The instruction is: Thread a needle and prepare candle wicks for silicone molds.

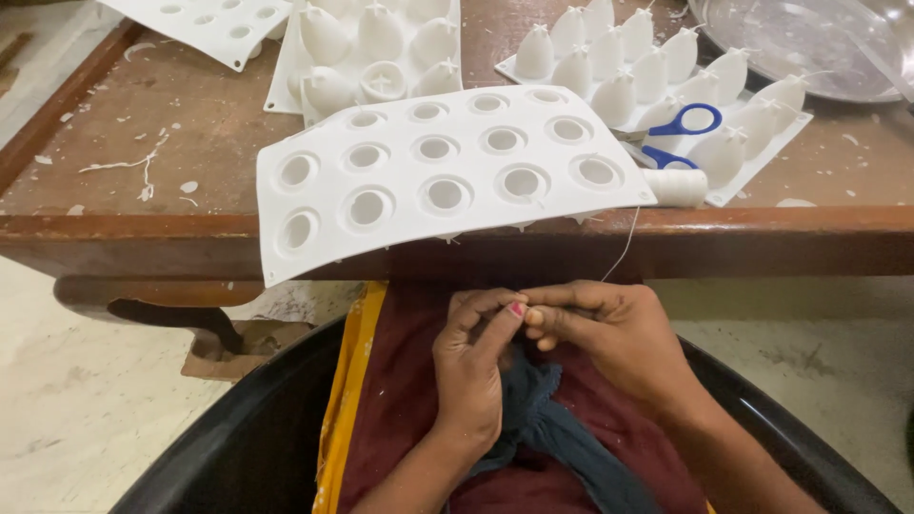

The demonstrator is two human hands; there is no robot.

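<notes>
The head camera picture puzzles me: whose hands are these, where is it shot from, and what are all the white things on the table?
No machine here: a person wears a camera on the head, looking down at their own lap. The left hand and right hand meet, pinching a thin white thread that runs up to a white thread spool on the brown wooden table. Overhanging its edge lies a white flexible mould sheet with round holes. Behind are blue-handled scissors and more moulds with pointed white cones.

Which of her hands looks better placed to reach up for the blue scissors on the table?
Probably the right hand: the scissors lie up on its side of the table, beside the thread spool. The left hand would have to cross over; both pinch the thread.
</notes>
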